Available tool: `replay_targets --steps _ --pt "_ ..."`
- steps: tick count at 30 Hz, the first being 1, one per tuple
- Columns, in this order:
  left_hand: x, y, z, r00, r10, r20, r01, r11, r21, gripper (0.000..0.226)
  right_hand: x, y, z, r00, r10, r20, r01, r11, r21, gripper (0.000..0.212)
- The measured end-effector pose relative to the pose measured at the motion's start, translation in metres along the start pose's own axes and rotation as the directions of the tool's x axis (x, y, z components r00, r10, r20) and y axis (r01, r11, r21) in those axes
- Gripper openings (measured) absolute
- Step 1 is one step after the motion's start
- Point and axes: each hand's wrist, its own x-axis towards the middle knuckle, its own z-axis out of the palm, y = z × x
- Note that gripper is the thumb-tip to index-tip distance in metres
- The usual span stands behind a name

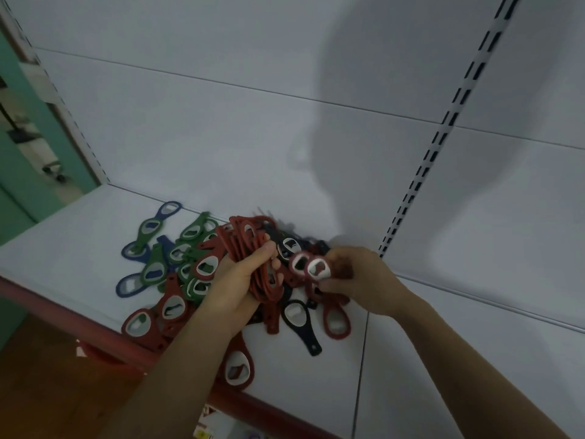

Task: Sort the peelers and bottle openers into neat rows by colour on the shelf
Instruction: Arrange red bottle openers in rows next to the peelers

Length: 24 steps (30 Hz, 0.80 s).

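1. Shelf [411, 359], white, with a red front lip. It bears everything; no tray or bin is in view.
2. Lone red opener [235, 369], flat by the lip, nearward of the left fingers and partly under that forearm.
3. Dark opener [300, 321], flat, just nearward of both sets of fingers, with its handle pointing toward the lip.
4. Left hand [234, 286], fingers curled round a red bundle [250, 245] of many openers. The bundle's long axis runs away from the palm toward the back wall.
5. Right hand [361, 280], fingertips pinching a red-rimmed opener [318, 268]. Its head is turned leftward and lies just beside the bundle, not yet against it. Judged step: adding it to the bundle.
6. Green and blue openers [152, 270], a loose heap left of the left fingers, unsorted.
7. Peelers: none told apart.
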Motion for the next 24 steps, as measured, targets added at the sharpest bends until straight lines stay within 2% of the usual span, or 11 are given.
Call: replay_targets --steps 2,3,4,7,10,13,15,18,21,24 --pt "0.001 -0.001 0.002 0.999 0.048 0.007 -0.048 0.999 0.023 0.045 0.003 -0.022 0.006 0.997 -0.002 -0.073 0.03 0.925 0.379 0.03" --pt "0.001 0.0 0.005 0.998 0.061 0.021 -0.062 0.998 0.027 0.048 0.007 -0.035 0.013 0.994 -0.023 -0.103 0.07 0.875 0.479 0.031" --pt "0.001 0.002 0.007 0.997 0.067 0.022 -0.068 0.997 0.025 0.047 0.012 -0.046 0.021 0.988 -0.06 -0.143 0.124 0.858 0.499 0.031" --pt "0.007 0.015 0.002 0.996 0.071 -0.052 -0.069 0.997 0.035 0.033 0.034 -0.072 0.047 0.96 -0.178 -0.217 0.241 0.919 0.312 0.03" --pt "0.019 0.036 -0.02 0.99 0.033 -0.138 -0.032 0.999 0.004 0.025 0.057 -0.091 0.06 0.946 -0.162 -0.282 0.227 0.949 0.218 0.037" --pt "0.028 0.061 -0.042 0.985 0.012 -0.171 -0.024 0.997 -0.072 0.014 0.085 -0.094 0.061 0.928 -0.122 -0.353 0.163 0.983 0.089 0.011" --pt "0.031 0.075 -0.056 0.989 0.006 -0.145 -0.024 0.992 -0.122 0.014 0.103 -0.088 0.061 0.949 -0.15 -0.276 0.126 0.987 -0.102 0.013" --pt "0.039 0.089 -0.076 0.99 0.011 -0.143 -0.032 0.99 -0.139 0.014 0.121 -0.093 0.067 0.985 -0.17 0.008 0.167 0.955 -0.247 0.027" --pt "0.046 0.099 -0.093 0.991 -0.009 -0.133 -0.016 0.982 -0.188 0.006 0.135 -0.102 0.076 0.955 -0.084 0.285 0.2 0.891 -0.408 0.052" --pt "0.05 0.109 -0.104 0.996 -0.048 -0.072 0.032 0.978 -0.207 0.009 0.148 -0.101 0.076 0.943 0.05 0.329 0.131 0.852 -0.507 0.071"
